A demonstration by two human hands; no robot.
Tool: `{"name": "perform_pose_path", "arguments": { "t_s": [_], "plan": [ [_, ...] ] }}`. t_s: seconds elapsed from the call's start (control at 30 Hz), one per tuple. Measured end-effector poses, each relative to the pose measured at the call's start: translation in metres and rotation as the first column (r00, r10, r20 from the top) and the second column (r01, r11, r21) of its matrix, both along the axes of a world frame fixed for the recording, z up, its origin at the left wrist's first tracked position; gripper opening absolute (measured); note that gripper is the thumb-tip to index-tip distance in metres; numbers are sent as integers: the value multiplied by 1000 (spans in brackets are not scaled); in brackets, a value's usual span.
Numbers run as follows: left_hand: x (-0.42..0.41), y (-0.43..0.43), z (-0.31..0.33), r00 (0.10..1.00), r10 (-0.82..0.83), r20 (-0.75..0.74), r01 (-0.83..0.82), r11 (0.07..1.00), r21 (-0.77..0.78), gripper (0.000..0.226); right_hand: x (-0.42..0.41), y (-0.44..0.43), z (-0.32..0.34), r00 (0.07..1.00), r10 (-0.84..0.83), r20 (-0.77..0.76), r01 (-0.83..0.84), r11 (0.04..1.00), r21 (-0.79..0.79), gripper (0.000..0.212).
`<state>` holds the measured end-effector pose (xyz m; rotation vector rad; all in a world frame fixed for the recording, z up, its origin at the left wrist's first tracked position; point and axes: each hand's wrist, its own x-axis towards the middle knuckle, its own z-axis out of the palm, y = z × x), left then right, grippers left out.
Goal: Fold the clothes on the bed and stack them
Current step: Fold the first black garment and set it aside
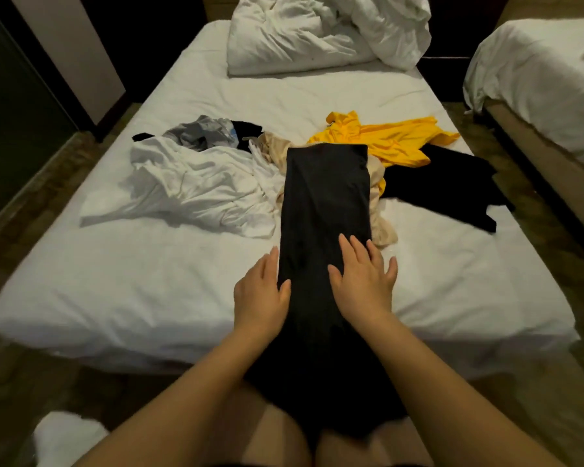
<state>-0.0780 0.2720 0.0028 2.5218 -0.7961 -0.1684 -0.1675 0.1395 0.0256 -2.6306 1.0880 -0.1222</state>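
Observation:
A long black garment [324,203], folded into a narrow strip, runs from the middle of the bed [115,291] over its near edge. My left hand [260,294] lies flat along its left edge, thumb on the cloth. My right hand [364,274] rests flat on it with fingers spread. Behind lie unfolded clothes: a white shirt [189,187], a grey piece [203,131], a beige one [381,227], a yellow shirt [385,136] and another black garment [452,183].
A crumpled white duvet [317,32] is heaped at the head of the bed. A second bed [547,82] stands to the right across a narrow aisle. A white cloth [64,436] lies on the floor at the near left.

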Motion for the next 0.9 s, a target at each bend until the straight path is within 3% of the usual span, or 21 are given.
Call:
{"name": "perform_pose_path", "arguments": {
  "t_s": [0.13,0.27,0.4,0.47,0.57,0.77,0.9],
  "plan": [
    [-40,45,-20,1000,-11,5,10,983,182,63,-48,44,-11,998,65,-2,-65,997,30,61],
    [-62,81,-36,980,71,-186,-39,985,171,65,-97,81,-24,987,159,25,-161,967,197,66],
    [-67,101,-32,905,221,-363,-137,960,243,76,-126,88,-22,963,268,9,-264,942,205,70],
    [-70,111,-28,907,222,-359,-127,955,269,75,-136,91,-19,930,362,-64,-341,914,218,77],
    [-72,119,-22,924,191,-330,-125,970,210,65,-144,94,-18,895,425,-134,-392,893,220,81],
    [-75,113,-23,918,128,-375,-168,983,-75,51,-137,98,-18,917,382,-115,-358,915,189,60],
    [-69,106,-22,901,193,-388,-245,965,-90,59,-137,97,-19,931,353,-91,-333,925,185,56]
  ]
}}
